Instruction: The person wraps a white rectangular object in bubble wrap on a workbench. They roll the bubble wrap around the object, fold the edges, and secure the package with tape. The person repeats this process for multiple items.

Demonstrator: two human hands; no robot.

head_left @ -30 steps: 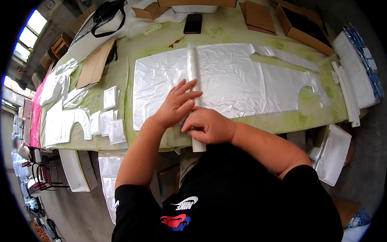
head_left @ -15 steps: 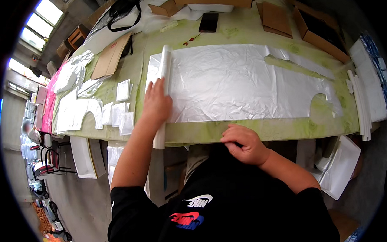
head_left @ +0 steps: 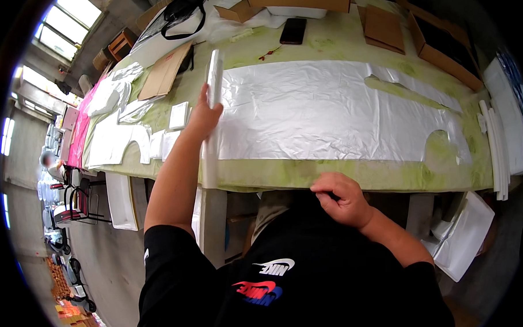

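A wide sheet of thin white plastic film [head_left: 306,110] lies wrinkled on the table, with curved cut-outs at its right end. Across its left end stands a long white roll [head_left: 214,78], its near end blurred and reaching over the table's front edge. My left hand [head_left: 205,116] is wrapped round the roll at about its middle; some fingers are hidden. My right hand [head_left: 343,198] is held in front of my body at the table's near edge, fingers curled in, with nothing visible in it.
Folded film packets [head_left: 179,115] and cut film pieces [head_left: 114,142] lie to the left, near a cardboard sheet [head_left: 165,72]. A phone [head_left: 293,31] rests at the back. Open cardboard boxes [head_left: 442,47] and white tubes [head_left: 494,149] are on the right.
My left hand has gone from lying on the roll to gripping it, and the roll has shifted left off the sheet's end. The view has swung slightly. My right hand keeps its curled pose.
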